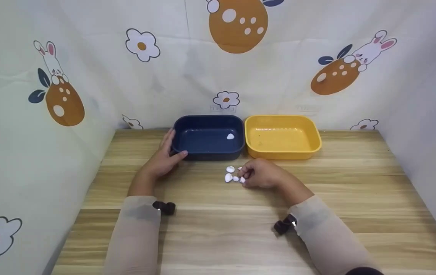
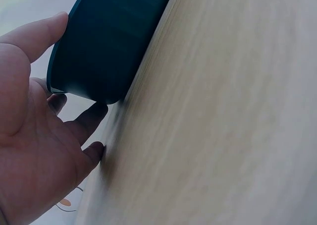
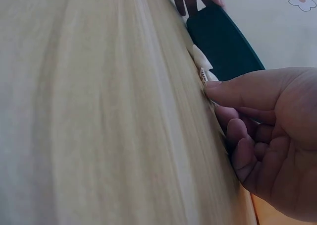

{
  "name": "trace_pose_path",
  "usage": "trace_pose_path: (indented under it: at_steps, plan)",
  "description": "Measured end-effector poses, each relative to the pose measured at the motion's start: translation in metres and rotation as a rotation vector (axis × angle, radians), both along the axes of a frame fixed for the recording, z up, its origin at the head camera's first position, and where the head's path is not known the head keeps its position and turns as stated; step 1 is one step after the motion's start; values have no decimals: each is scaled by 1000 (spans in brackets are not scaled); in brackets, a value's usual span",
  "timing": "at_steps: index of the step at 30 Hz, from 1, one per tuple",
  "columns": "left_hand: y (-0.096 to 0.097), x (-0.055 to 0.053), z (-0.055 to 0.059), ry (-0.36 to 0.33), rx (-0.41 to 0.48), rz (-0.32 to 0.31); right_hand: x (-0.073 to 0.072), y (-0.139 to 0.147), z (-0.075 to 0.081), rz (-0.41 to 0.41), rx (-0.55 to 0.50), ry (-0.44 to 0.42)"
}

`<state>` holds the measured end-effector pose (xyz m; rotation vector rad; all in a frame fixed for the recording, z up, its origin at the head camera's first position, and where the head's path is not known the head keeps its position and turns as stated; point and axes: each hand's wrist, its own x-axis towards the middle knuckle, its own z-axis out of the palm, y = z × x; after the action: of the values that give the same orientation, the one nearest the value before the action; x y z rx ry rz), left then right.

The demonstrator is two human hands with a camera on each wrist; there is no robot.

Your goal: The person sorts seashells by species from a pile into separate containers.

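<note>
My left hand [image 1: 163,158] rests at the left front corner of a dark blue bin [image 1: 208,156], its thumb on the front rim and its loosely extended fingers along the side. Inside that bin lies one white shell [image 1: 230,136]. In front of the bins, several small white shells [image 1: 228,178] lie grouped on the table. Over this group is my right hand [image 1: 263,173], fingers curled, with a small shell [image 1: 242,180] between thumb and index fingertips. The right wrist view shows the thumb against a white shell [image 3: 203,76]; the index fingertip is partly hidden there.
A yellow bin [image 1: 284,156] stands against the blue bin's right side, near the back edge of the wood-grain table [image 1: 210,221]. A patterned cloth [image 1: 187,76] with rabbits and flowers hangs behind and at both sides. Each wrist wears a small black camera [image 1: 166,208].
</note>
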<state>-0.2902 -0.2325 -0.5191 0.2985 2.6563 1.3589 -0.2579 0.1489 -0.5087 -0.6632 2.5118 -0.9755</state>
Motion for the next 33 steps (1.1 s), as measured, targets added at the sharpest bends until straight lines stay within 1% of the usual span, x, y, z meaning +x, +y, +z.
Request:
trace_pose_path:
  at_steps: [6,10,17,24,29,33]
  plan:
    - [0,1,0,-16,1,9,1,0,0,11,5,1]
    - [1,1,0,-21,8,13,3,1,7,7,8,-8]
    - [1,2,1,-14,5,15,6,5,24,-56,-20,-22]
    - [1,1,1,1,-3,13,6,11,37,-112,-62,-48]
    - [0,1,0,0,5,8,3,18,46,-160,-82,-17]
    - [0,0,0,-1,0,6,-2,30,52,-212,-97,19]
